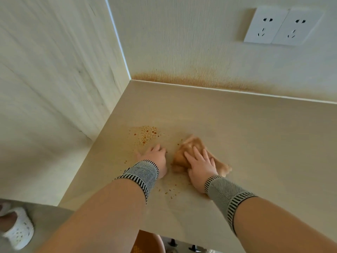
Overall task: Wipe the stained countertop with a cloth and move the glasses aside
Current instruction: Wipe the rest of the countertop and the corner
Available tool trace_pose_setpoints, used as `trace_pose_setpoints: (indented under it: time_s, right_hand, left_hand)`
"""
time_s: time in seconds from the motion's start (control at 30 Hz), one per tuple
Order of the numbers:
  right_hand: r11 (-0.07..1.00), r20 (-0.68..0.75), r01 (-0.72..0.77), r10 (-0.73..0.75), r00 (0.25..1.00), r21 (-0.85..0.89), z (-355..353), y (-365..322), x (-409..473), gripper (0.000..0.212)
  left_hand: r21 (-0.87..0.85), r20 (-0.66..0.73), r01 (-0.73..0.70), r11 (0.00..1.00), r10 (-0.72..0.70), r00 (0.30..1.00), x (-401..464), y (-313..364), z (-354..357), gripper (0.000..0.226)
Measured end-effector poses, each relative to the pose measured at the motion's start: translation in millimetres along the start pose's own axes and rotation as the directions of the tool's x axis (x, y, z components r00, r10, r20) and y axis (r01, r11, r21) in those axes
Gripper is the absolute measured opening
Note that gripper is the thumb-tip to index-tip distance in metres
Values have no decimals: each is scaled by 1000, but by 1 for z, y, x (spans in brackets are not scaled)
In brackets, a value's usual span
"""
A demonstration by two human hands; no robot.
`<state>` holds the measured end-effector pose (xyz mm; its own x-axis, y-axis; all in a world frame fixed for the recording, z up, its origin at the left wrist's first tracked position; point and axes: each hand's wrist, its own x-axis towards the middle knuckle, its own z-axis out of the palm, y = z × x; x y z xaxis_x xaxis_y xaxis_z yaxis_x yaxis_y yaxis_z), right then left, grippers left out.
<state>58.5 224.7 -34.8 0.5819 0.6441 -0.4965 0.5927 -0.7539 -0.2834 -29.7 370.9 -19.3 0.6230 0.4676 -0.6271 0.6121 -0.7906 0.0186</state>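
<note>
Two hands (pixel 156 157); one cloth (pixel 189 152); two sockets (pixel 283 26); seemingly one shoe (pixel 18 227).

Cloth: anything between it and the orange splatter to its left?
Only the left hand, resting on the countertop just below the splatter. The right hand presses the cloth; otherwise bare surface.

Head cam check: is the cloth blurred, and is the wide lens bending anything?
Head view: the cloth under the right hand is smeared by motion at its far edge; the left hand and the orange spots read sharper. The countertop edges splay with wide-angle distortion. Lighting is soft, no glare.
</note>
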Motion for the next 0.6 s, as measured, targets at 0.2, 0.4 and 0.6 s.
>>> trace_pose_setpoints:
  time_s: [0.2,0.4,0.6]
  right_hand:
    - [928,-156,-338,361,920,156,-12,53,4,61]
    - [963,-89,-220,235,968,157,3,-10,2,67]
    - [979,-138,-189,199,970,81,5,6,4,63]
  left_hand:
    - [-24,-64,-12,1000,11,998,-9,-4,6,78]
    - [-39,-35,-12,999,11,999,-19,-22,13,78]
    - [-35,-26,-7,999,7,1000,-31,-33,19,75]
